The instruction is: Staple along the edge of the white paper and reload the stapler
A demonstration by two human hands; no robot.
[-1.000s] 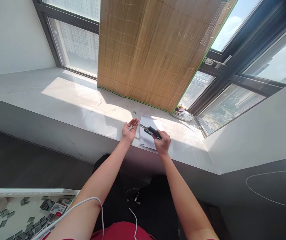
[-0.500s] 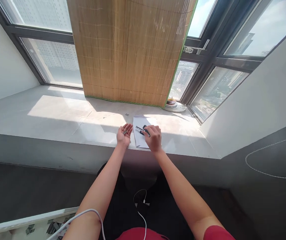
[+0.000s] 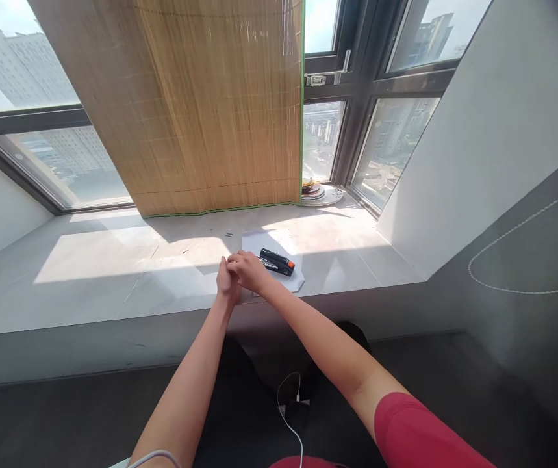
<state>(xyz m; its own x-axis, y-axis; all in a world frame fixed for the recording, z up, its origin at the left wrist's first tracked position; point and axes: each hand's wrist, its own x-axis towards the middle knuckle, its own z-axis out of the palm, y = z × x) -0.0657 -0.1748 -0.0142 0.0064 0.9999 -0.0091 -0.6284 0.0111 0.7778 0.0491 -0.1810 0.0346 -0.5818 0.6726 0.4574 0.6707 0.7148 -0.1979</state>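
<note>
Your right hand (image 3: 248,272) has let go of the stapler (image 3: 277,262), which now lies on the paper (image 3: 294,281) on the sill (image 3: 113,273), just beside your hands. That hand has crossed to your left hand (image 3: 225,281), and its fingers reach into the left palm, where the staples lay a moment ago. Both grips look curled together, but whether either pinches staples you cannot tell from here.

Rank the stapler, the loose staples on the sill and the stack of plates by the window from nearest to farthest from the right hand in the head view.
From the right hand:
1. Stapler, just to its right, lying on the white paper.
2. Loose staples, beyond the hand on the sill, slightly left.
3. Stack of plates, far right corner by the window frame.
</note>
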